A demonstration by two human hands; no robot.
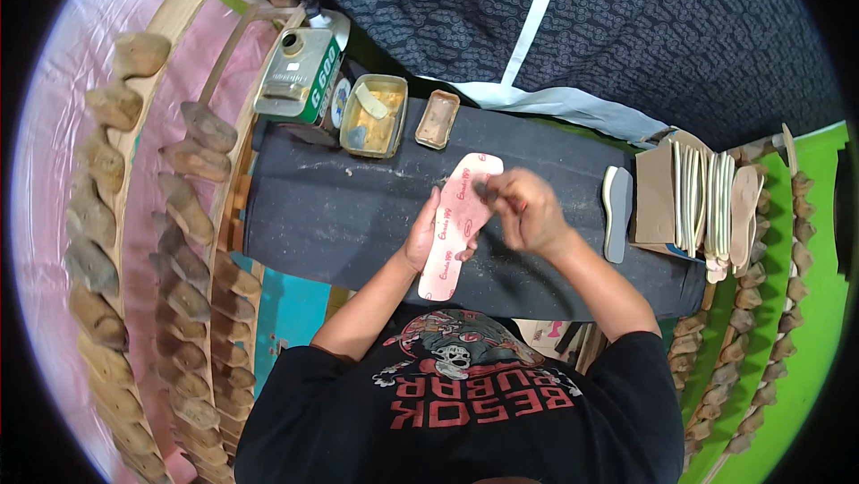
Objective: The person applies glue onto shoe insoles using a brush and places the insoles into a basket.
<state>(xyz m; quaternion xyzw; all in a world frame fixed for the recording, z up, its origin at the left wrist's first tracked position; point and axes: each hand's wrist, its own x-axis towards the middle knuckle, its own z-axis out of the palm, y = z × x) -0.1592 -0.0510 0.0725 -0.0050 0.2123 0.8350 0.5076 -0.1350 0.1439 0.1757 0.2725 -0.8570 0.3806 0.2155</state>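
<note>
A pale pink shoe insole [454, 232] with red print slants over the dark worktable. My left hand [422, 235] is closed round its left edge and underside, with fingertips showing at the right edge. Pinched together and slightly blurred, the fingers of my right hand [530, 208] are at the insole's upper right part. A small dark thing [483, 191] shows at those fingertips against the insole; its kind is not clear.
On the dark worktable [358, 216], a metal can [295, 72], a tub of yellowish stuff [398, 131] and a small tray [438, 120] stand at the back. Rightward are a grey sole [615, 216] and a cardboard box [653, 189] beside stacked soles. Wooden shoe lasts [91, 260] line racks on both sides.
</note>
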